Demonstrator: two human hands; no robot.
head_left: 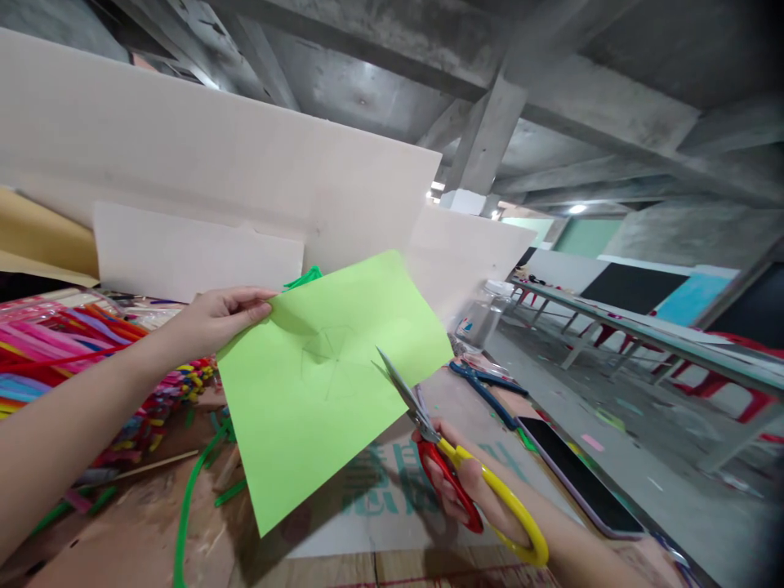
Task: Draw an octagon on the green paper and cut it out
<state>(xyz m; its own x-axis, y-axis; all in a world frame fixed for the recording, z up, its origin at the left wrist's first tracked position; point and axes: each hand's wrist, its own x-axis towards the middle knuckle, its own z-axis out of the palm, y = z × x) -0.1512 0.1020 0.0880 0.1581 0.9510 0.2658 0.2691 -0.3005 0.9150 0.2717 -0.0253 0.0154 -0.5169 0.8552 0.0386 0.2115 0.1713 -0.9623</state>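
The left hand (pixel 224 317) is pinching the upper left corner of a light green sheet of paper (pixel 318 384) between thumb and fingers, holding it up in the air above the bench (pixel 392 523). The right hand (pixel 471 490) is closed through the loops of red-and-yellow scissors (pixel 453 457), whose blades are standing open at the sheet's right edge. A faint pencilled outline is showing near the middle of the paper, and the edges are looking whole, so by my reading the cutting is only just starting: the blades are meeting the edge, and the whole way in to the drawing is left. Coloured pipe cleaners (pixel 55 343) are lying heaped to the left, a phone (pixel 579 474) is resting on the bench to the right, with blue-handled scissors (pixel 483 388) just beyond
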